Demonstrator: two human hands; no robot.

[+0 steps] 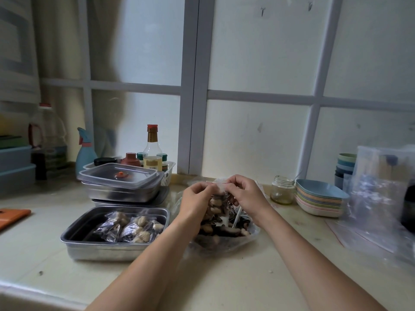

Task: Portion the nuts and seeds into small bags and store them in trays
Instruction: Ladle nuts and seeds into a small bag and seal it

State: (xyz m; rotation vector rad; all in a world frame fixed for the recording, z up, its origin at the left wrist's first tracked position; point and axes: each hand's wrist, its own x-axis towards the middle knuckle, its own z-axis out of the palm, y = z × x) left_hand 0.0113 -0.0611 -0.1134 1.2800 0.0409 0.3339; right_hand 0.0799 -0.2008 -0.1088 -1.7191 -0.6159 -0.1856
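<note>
Between the hands: a small bag [215, 204] of pale nuts and dark seeds hung upright, its top strip level with the fingertips.
Left hand [197, 198]: pinched the small bag's top edge at its left end, fingers curled.
Right hand [246, 194]: pinched the same edge at its right end, thumb and fingers curled over it.
Large bag [226, 236]: lay open on the table [224, 279] directly beneath the small bag and both hands, holding the loose mix; a white handle [237, 217] stuck out of it below the right hand.
Open tray [89, 246]: stood on the table left of the left forearm, just beside the large bag, with filled bags [132, 227] lying in it.
Stacked trays [119, 193]: sat behind the open tray, under a clear lid [121, 175].
Jar [281, 189] and plates [318, 200]: stood beyond the right hand, apart from it.
</note>
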